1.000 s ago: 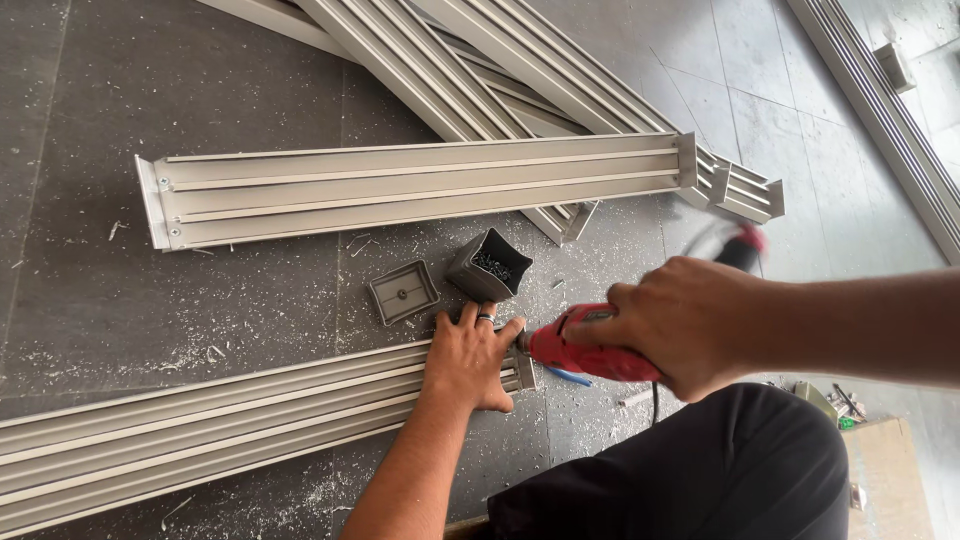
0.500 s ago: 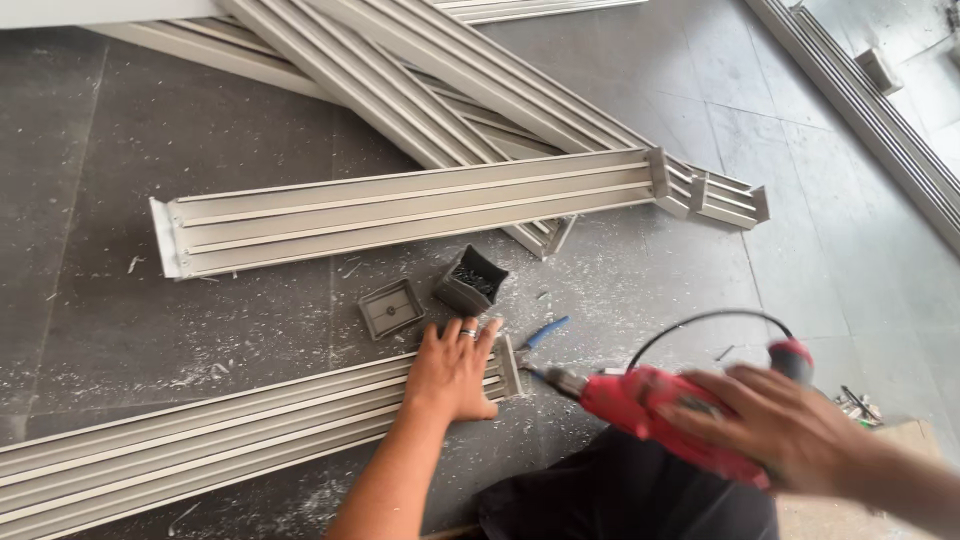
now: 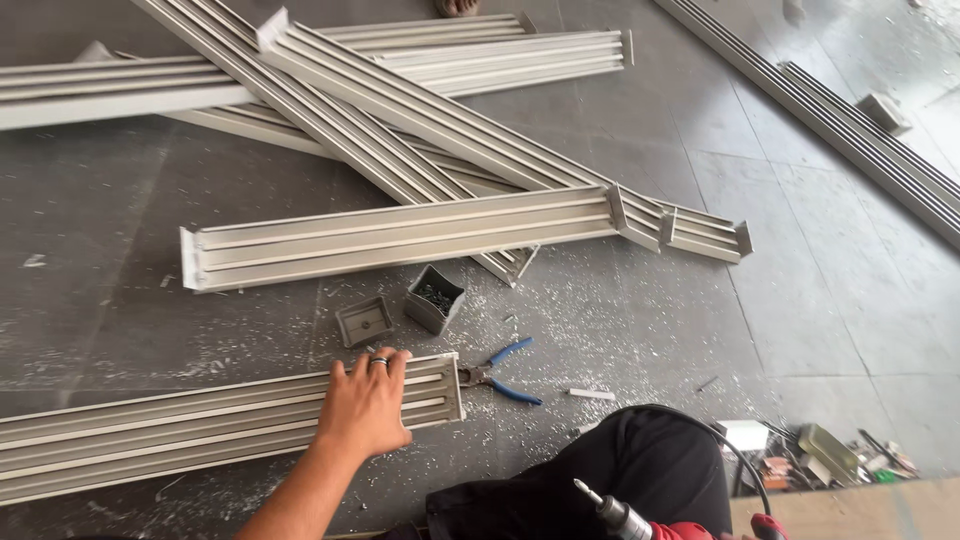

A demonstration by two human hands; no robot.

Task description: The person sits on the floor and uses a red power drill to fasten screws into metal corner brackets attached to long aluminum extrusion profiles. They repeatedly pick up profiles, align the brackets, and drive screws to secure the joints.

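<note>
- Down at the bottom edge, a red power drill [image 3: 640,522] pokes in, bit pointing up-left; the right hand is out of frame, so I cannot tell what it is doing.
- Just above that, a dark trouser knee [image 3: 620,470], with a black cord curving over it.
- The left hand [image 3: 366,405] lies flat, fingers spread and released, palm down on the near aluminium track [image 3: 200,425], close to its right end. A ring shows on one finger.
- Touching that end of the track, blue-handled pliers [image 3: 500,372] lie on the floor [image 3: 820,300], among metal shavings.
- Just beyond the hand, a small grey tray [image 3: 364,321] and a square dark cup [image 3: 435,298] holding small bits sit side by side.
- Further out, a second track [image 3: 400,236] lies crosswise.
- Behind it, a pile of long tracks [image 3: 400,110] crosses at angles.
</note>
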